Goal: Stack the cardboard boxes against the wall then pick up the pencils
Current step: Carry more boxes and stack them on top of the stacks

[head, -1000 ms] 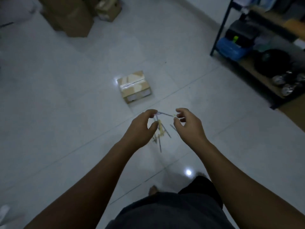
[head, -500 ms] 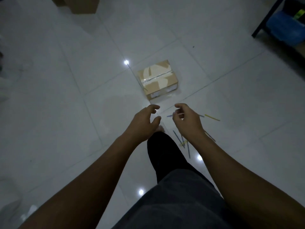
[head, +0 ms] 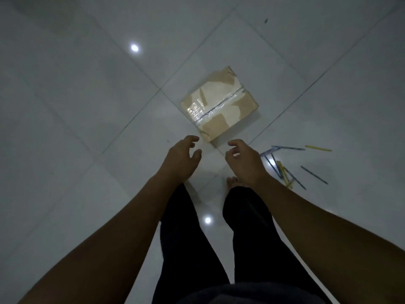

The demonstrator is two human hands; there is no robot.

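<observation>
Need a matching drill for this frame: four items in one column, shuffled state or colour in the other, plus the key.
Column one:
1. cardboard box
2. pencils
3. right hand
4. trousers

Column two:
A. black
B. empty, fingers loosely curled
C. taped, lying flat
D. scattered, blue and yellow

Pairs: 1-C, 2-D, 3-B, 4-A.

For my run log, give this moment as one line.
left hand: open, empty | right hand: open, empty | cardboard box: on floor, ahead of both hands, untouched | pencils: scattered on floor, right of right hand
</observation>
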